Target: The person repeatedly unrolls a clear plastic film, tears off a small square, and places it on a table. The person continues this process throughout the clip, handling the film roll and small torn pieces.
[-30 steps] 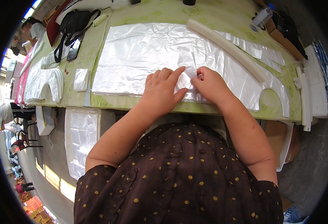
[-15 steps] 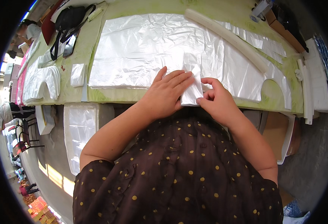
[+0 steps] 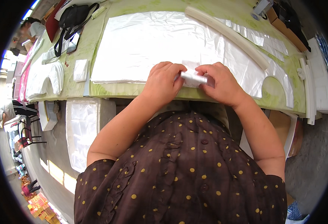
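Near the table's front edge, a small folded piece of white plastic film (image 3: 194, 78) is between my hands. My left hand (image 3: 163, 81) pinches its left end, thumb below and fingers curled above. The right end is gripped by my right hand (image 3: 222, 84), with thumb and forefinger bent around it. Its upper edge is turned over into a narrow fold. Behind it a large, flat stack of glossy white plastic sheets (image 3: 141, 44) covers much of the table. My fingertips are partly hidden by the film and knuckles.
A long pale tube (image 3: 229, 39) lies diagonally on the sheets. Left on the green-covered table (image 3: 115, 89) are a small folded plastic packet (image 3: 80, 70), cut-out plastic pieces (image 3: 50, 80) and a black bag (image 3: 74, 16). Below stands a white lined box (image 3: 82, 130). Another person (image 3: 33, 30) is at far left.
My left hand has gone from lying flat on the film to pinching its left end. My right hand has shifted slightly, and the film's edge is now folded over crosswise.
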`<action>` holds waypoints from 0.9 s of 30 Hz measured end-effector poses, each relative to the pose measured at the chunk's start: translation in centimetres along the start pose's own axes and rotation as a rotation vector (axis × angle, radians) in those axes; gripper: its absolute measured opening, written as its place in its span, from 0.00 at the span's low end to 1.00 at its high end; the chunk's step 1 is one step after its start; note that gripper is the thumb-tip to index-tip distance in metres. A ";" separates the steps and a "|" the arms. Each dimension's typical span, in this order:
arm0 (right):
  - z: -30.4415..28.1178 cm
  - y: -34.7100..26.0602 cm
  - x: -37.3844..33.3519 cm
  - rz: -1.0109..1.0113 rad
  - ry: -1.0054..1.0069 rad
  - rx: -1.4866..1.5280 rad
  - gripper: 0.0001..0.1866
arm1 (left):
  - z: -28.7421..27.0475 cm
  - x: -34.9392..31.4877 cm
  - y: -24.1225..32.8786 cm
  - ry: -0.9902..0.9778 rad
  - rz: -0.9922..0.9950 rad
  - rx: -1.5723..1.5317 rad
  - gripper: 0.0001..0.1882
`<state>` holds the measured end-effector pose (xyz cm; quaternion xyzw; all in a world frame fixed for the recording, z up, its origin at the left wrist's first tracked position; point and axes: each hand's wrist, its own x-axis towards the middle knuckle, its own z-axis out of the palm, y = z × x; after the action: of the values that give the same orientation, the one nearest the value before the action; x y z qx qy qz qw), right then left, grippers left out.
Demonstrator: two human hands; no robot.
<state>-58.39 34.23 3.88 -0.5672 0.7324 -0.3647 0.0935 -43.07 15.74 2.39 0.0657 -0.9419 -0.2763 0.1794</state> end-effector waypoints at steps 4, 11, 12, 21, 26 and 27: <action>0.4 -0.1 1.5 0.341 -0.034 0.070 0.21 | 0.9 0.9 -0.3 0.088 -0.098 0.041 0.17; 1.0 -1.4 2.9 0.551 0.019 -0.031 0.28 | 0.5 2.3 -0.1 0.034 -0.227 0.010 0.23; 1.1 -1.4 3.0 0.566 0.014 -0.047 0.29 | 0.3 2.5 0.1 -0.019 -0.276 0.020 0.23; 1.0 -1.3 3.4 0.498 -0.060 -0.147 0.37 | 2.1 2.3 -0.4 -0.115 0.064 0.343 0.34; 0.5 -1.2 4.6 0.498 -0.148 -0.245 0.34 | 0.7 1.5 0.5 -0.073 0.054 0.290 0.31; 0.5 -0.8 4.7 0.488 -0.147 -0.259 0.34 | 0.0 0.7 1.0 -0.042 0.058 0.179 0.30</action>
<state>-59.05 29.68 5.35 -0.4063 0.8791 -0.1927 0.1581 -43.80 16.42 3.13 0.0483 -0.9679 -0.1871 0.1610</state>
